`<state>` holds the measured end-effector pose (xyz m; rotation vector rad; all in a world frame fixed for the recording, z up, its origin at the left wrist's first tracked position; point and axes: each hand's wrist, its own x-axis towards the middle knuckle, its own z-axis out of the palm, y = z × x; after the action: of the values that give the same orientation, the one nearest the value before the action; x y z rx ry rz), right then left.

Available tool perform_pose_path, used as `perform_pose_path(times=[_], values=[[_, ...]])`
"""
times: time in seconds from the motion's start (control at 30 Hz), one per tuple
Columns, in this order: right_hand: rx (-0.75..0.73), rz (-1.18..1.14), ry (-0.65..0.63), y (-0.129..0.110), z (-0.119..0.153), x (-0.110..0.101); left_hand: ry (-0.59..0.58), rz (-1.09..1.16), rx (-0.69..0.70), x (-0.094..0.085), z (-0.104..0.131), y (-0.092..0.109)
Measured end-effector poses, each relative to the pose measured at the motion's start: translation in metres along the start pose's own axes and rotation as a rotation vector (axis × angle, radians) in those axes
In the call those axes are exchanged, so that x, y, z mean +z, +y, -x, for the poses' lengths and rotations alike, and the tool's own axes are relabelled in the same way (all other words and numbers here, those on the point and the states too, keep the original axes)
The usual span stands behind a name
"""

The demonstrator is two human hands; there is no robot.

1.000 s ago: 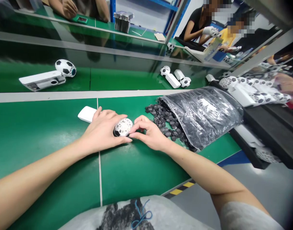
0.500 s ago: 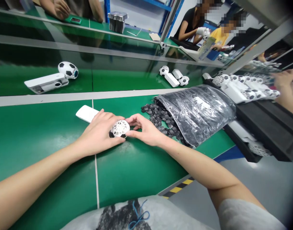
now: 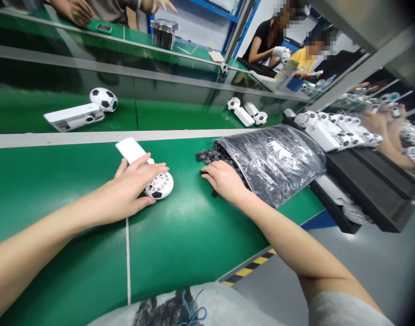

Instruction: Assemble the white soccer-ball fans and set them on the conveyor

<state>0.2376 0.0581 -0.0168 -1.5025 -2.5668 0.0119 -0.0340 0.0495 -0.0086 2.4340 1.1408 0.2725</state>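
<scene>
From my remote seat, I see my left hand laid over the white device, fingers partly spread across it and thumb at the near edge of its ball-shaped end, so I have it held down against the green desk. Its ball end, an open lattice with some black patches, sticks out to the right of my fingers, and its flat white body angles away beyond them. My right hand is at the black pieces spilling from the mouth of the clear plastic bag; its fingers are half curled, thumb near the fingertips, and I cannot tell whether they have hold of a piece. Just beyond the bag, more ball-ended devices lie by the black tray, near a co-worker's hands.
</scene>
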Motion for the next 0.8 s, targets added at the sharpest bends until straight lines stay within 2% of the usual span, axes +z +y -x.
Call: perform_pose_path(times=[0.07,0.13,0.2,0.27,0.4,0.53,0.67,0.73,0.8], values=[[-0.022,0.089,-0.027,-0.002,-0.003,0.001,-0.049,0.084,-0.021,-0.003,0.002,0.001],[-0.011,0.053,-0.029,-0.006,-0.005,-0.001,-0.032,0.162,-0.068,-0.004,0.001,0.006],[0.034,-0.135,0.021,-0.015,-0.004,-0.007,0.003,0.210,-0.070,-0.003,-0.001,0.011],[0.053,-0.368,0.092,-0.028,-0.002,-0.012,0.013,0.232,-0.007,-0.003,-0.003,0.014],[-0.054,-0.625,0.160,-0.050,0.000,-0.016,0.023,0.253,0.085,-0.003,-0.006,0.012],[-0.040,-0.640,0.222,-0.055,-0.002,-0.011,0.062,0.293,0.065,0.001,-0.006,0.011],[-0.036,-0.586,0.303,-0.055,-0.001,-0.008,0.174,0.281,0.021,0.007,-0.004,0.016],[-0.059,-0.575,0.327,-0.058,-0.002,-0.008,0.229,0.259,0.040,0.010,-0.003,0.020],[-0.108,-0.545,0.297,-0.060,-0.003,-0.008,0.242,0.244,0.087,0.011,-0.003,0.021]])
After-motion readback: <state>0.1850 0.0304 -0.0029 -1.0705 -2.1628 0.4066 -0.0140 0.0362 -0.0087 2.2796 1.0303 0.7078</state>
